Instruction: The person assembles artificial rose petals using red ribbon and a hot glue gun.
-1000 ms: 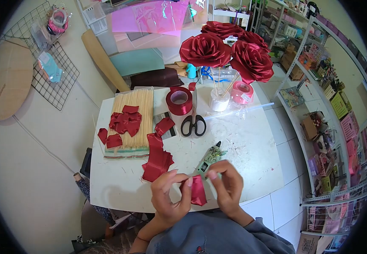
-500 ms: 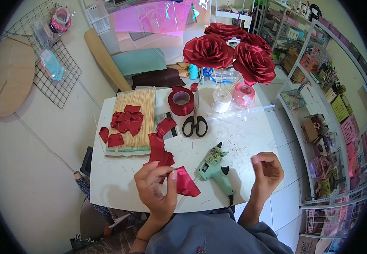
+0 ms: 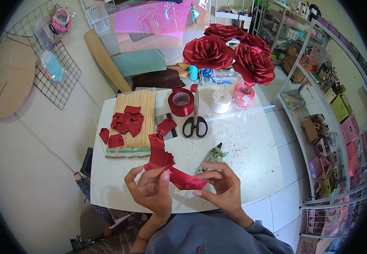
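A piece of red satin ribbon (image 3: 186,181) stretches between my two hands above the table's front edge. My left hand (image 3: 151,188) pinches its left end between thumb and finger. At the right end, my right hand (image 3: 220,186) closes thumb and fingers on the ribbon's corner. Behind the ribbon lies a stack of cut red ribbon pieces (image 3: 160,157). A green glue gun (image 3: 214,156) lies beyond my right hand, which covers most of its body. Black-handled scissors (image 3: 195,127) rest farther back, beside a roll of red ribbon (image 3: 181,102).
Bamboo sticks (image 3: 147,114) in a plastic pack lie at the left with several red petals (image 3: 127,121) on top. Large red ribbon roses (image 3: 208,53) stand on sticks in a white holder (image 3: 221,103) at the back right. Shelves (image 3: 314,139) line the right side.
My right hand has moved left from the table's right side and taken hold of the ribbon's free end. The ribbon is now held at both ends, and the glue gun is partly covered.
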A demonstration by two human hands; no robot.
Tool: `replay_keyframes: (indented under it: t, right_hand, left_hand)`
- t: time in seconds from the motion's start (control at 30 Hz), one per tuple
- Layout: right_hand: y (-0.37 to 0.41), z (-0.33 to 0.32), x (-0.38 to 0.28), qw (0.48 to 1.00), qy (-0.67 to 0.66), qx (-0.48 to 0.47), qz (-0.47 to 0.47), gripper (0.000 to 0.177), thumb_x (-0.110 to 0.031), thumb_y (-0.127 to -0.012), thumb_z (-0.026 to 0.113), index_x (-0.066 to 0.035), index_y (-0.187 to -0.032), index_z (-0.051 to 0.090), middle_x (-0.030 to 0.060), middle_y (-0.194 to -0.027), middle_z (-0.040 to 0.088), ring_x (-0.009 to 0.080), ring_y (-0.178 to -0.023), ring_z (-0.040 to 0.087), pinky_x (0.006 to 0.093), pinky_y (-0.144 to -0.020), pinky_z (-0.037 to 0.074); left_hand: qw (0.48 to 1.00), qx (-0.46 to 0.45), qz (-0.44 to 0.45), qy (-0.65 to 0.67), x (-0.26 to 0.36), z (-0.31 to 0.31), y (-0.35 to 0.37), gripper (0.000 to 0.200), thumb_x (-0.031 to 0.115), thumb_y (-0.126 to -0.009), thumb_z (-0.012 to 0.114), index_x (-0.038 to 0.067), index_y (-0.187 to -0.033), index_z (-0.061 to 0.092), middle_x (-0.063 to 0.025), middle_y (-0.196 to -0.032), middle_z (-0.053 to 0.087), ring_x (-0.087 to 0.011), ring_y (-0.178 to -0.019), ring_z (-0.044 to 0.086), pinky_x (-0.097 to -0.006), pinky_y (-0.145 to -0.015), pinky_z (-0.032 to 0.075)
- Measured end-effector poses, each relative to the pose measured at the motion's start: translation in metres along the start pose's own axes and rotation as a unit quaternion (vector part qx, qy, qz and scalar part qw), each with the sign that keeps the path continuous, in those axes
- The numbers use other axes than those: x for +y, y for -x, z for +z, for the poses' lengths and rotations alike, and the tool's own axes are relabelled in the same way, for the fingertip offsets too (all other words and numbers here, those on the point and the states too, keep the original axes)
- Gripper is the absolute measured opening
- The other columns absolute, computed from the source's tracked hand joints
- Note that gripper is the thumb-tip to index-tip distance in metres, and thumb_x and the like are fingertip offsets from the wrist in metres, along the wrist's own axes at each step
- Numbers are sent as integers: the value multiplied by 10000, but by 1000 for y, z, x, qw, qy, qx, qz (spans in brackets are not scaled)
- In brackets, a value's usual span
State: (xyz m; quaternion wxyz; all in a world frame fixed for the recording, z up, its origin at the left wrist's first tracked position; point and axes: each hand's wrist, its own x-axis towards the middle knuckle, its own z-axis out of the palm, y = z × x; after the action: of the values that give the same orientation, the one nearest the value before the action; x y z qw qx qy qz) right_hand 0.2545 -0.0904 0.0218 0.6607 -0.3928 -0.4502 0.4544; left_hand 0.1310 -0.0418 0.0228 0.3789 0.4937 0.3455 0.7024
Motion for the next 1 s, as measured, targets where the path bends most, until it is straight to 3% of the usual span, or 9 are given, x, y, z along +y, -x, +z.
replay_keyframes:
  t: [0.1, 0.47, 0.53, 0.57, 0.63, 0.67, 0.73, 0.87, 1.0]
  right_hand:
    - [1, 6, 0, 999, -40, 18, -1, 320, 105, -645, 648, 45, -938, 535, 103, -950, 541, 151, -883, 557, 251, -786, 459]
    - [1, 1, 0, 996, -61, 52, -43, 278, 124, -664, 618, 51, -912, 517, 109, -865, 558, 144, -833, 553, 262, -751, 456]
    - [-1, -1, -2, 994, -56, 73, -58, 283, 124, -677, 604, 50, -931, 501, 110, -863, 558, 143, -828, 552, 264, -750, 452]
    - [-3, -3, -6, 992, -65, 88, -58, 292, 121, -691, 590, 46, -953, 484, 110, -857, 560, 140, -826, 549, 264, -750, 449]
    - [-6, -7, -10, 990, -67, 106, -67, 334, 111, -714, 569, 42, -1017, 445, 107, -847, 567, 137, -822, 552, 261, -748, 444]
    - [-6, -9, -12, 990, -68, 107, -67, 334, 111, -714, 569, 42, -1017, 445, 107, -847, 567, 137, -822, 552, 261, -748, 444]
    - [-6, -11, -16, 994, -17, 100, -42, 336, 105, -708, 580, 36, -1015, 461, 102, -856, 572, 128, -814, 557, 253, -736, 448]
    - [-6, -13, -16, 997, 34, 65, -15, 325, 94, -698, 598, 28, -997, 489, 99, -851, 580, 119, -807, 561, 240, -716, 449]
    - [-7, -10, -18, 997, 56, 58, 9, 301, 82, -687, 616, 22, -970, 536, 90, -838, 588, 117, -802, 559, 223, -695, 443]
  left_hand:
    - [999, 24, 22, 16, 1, 2, 4, 422, -59, -761, 483, 8, -1128, 286, -70, -730, 516, -73, -673, 485, -184, -671, 381]
    - [999, 27, 25, 9, 2, 3, 5, 487, -52, -726, 496, 14, -1146, 258, -66, -715, 494, -80, -639, 448, -174, -655, 348]
    - [991, -101, -28, 82, 0, -6, 3, 513, -74, -695, 572, -8, -1105, 270, -105, -774, 555, -136, -693, 541, -241, -685, 433]
    - [991, -102, -27, 82, 2, -8, 1, 513, -74, -695, 572, -8, -1105, 270, -105, -774, 555, -136, -693, 541, -241, -685, 433]
    - [937, -328, -117, -14, 9, -10, -5, 534, -31, -672, 633, -15, -1109, 327, -107, -807, 564, -168, -737, 566, -255, -720, 435]
    - [937, -329, -118, -14, 15, -10, -8, 534, -31, -672, 633, -15, -1109, 327, -107, -807, 564, -168, -737, 566, -255, -720, 435]
    - [844, -496, -200, -30, 24, -7, -15, 549, 32, -645, 691, -6, -1100, 387, -108, -859, 572, -177, -795, 578, -253, -744, 436]
    - [876, -377, -300, 20, 29, -1, -11, 485, 29, -702, 651, 17, -1118, 404, -100, -892, 577, -141, -825, 572, -247, -763, 442]
    - [880, -377, -288, 25, 19, -5, -7, 441, -41, -722, 602, 11, -1113, 406, -103, -879, 586, -129, -799, 579, -223, -719, 464]
